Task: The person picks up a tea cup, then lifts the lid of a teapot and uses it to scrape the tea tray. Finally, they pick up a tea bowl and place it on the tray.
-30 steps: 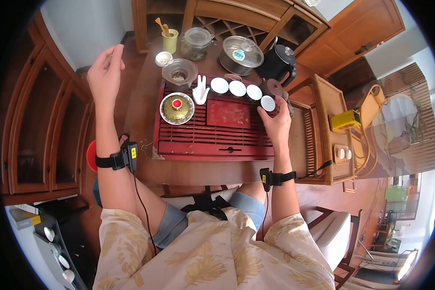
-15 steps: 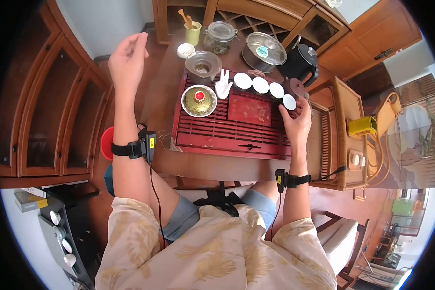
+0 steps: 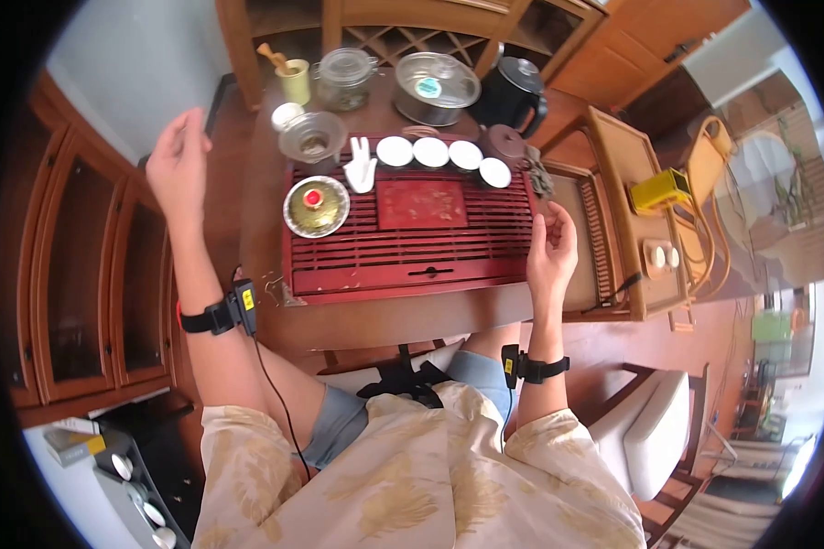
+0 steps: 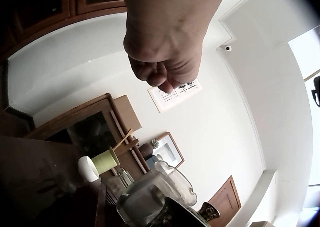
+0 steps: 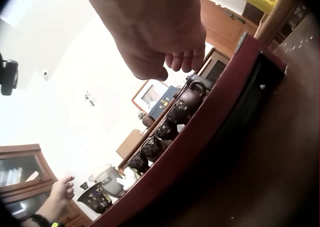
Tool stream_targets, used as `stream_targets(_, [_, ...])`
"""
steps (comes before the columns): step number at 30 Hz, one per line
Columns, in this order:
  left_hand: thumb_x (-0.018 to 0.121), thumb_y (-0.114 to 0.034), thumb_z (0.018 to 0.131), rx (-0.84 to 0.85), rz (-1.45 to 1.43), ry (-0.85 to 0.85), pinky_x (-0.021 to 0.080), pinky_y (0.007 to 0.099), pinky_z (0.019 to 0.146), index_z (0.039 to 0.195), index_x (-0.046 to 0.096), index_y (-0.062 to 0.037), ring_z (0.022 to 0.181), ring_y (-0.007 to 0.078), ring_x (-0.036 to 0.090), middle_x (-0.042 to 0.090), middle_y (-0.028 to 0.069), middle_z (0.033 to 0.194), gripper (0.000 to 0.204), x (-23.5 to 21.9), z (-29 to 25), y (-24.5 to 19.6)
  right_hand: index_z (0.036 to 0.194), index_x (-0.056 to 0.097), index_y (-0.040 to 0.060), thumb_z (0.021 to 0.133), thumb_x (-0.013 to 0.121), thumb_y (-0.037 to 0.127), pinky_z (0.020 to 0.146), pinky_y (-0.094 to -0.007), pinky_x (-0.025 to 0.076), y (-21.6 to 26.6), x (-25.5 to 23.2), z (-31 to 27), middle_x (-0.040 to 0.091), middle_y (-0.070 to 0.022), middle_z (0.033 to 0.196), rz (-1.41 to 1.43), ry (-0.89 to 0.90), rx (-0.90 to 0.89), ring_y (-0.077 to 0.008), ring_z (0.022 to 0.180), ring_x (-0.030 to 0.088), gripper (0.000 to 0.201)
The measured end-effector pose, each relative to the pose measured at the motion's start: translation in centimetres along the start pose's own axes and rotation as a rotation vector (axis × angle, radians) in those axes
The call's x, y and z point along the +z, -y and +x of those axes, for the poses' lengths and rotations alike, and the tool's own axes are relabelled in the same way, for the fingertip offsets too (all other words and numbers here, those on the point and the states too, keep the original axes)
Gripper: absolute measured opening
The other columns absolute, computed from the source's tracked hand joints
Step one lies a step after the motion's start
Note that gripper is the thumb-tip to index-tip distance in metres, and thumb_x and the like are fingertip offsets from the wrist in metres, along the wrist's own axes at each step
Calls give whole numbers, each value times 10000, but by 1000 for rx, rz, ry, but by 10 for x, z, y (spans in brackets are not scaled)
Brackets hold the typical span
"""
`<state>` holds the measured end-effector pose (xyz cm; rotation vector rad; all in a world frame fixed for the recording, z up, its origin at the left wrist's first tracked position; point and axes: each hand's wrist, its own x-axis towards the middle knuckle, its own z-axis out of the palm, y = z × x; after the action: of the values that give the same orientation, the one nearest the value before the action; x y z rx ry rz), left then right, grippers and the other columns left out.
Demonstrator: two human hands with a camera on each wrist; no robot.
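Beside the tray's right edge: right hand (image 3: 553,252), fingers loosely bent, holding nothing, apart from the cups.
Left of the tray: left hand (image 3: 179,169), raised, fingers loosely curled, likewise holding nothing.
Four cups (image 3: 430,153): a row along the far side of the red tea tray (image 3: 348,282); from overhead I see white interiors, while the right wrist view shows dark, patterned outsides.
Tray, left portion: lidded bowl (image 3: 316,214) with a red knob; white hand-shaped figure (image 3: 361,172) near it.
Left wrist view only: calligraphy sheet (image 4: 167,98), partly hidden behind the fingers.
Brown table (image 3: 403,320), far end: glass jar (image 3: 345,82), steel pot (image 3: 435,102), black kettle (image 3: 513,96).
Room: glass-fronted wooden cabinets (image 3: 84,274) at left; yellow box (image 3: 659,191) on rattan furniture (image 3: 627,174) at right.
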<state>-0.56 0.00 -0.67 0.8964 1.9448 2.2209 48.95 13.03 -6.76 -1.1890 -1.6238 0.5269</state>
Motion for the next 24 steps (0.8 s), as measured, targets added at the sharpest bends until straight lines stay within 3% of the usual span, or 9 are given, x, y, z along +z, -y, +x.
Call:
stream_targets(2, [777, -217, 1066, -55, -9, 22, 282, 190, 559, 1221, 797, -13, 640, -18, 432, 619, -69, 779, 257, 0, -2, -5, 1376, 665, -25, 1068, 730, 98, 842, -280, 569, -14, -12, -4, 700, -82, 1128, -8, -25, 11, -148, 965, 660, 337])
stream_targets(3, [775, -211, 1066, -55, 3, 17, 258, 197, 545, 1227, 795, -22, 615, -20, 400, 603, -73, 765, 250, 1, -1, -4, 1389, 661, -23, 1098, 699, 101, 875, -249, 558, -15, -16, -6, 688, -33, 1061, -45, -27, 25, -105, 960, 653, 319])
stream_targets(7, [765, -196, 1072, -60, 14, 7, 255, 198, 540, 1232, 787, -32, 601, -19, 404, 599, -75, 755, 230, 3, 0, -1, 1374, 671, -19, 1094, 706, 104, 853, -241, 550, -21, -25, -15, 675, -7, 1015, 2, -54, 96, -89, 949, 645, 308])
stream_targets(11, [750, -166, 1081, -44, -32, 50, 266, 192, 545, 1205, 780, -25, 615, -19, 429, 614, -69, 766, 190, 3, -1, 1, 1386, 670, -13, 1096, 710, 120, 850, -243, 543, -28, -28, -24, 675, -8, 1027, -12, -50, 111, -86, 947, 640, 321])
stream_targets(12, [753, -164, 1080, -19, -20, 38, 276, 190, 545, 1193, 775, -17, 615, -14, 443, 615, -69, 760, 187, 7, -3, -2, 1366, 688, -3, 1069, 730, 116, 846, -304, 575, -25, -28, -27, 720, -79, 1019, 10, -69, 130, -154, 936, 673, 323])
stream_targets(18, [760, -186, 1077, -33, -13, 49, 299, 196, 545, 1164, 782, -14, 625, -9, 467, 632, -59, 757, 194, 11, -8, -6, 1363, 695, 0, 1082, 720, 129, 846, -304, 563, -26, -29, -32, 730, -79, 1077, -17, -61, 120, -152, 959, 670, 311])
stream_targets(24, [756, -168, 1078, -44, 34, 52, 249, 197, 525, 1198, 784, -13, 602, -12, 426, 625, -56, 778, 198, 12, -9, -8, 1371, 695, 6, 1083, 714, 121, 843, -296, 551, -27, -30, -35, 725, -67, 1076, -8, -59, 132, -138, 953, 658, 311])
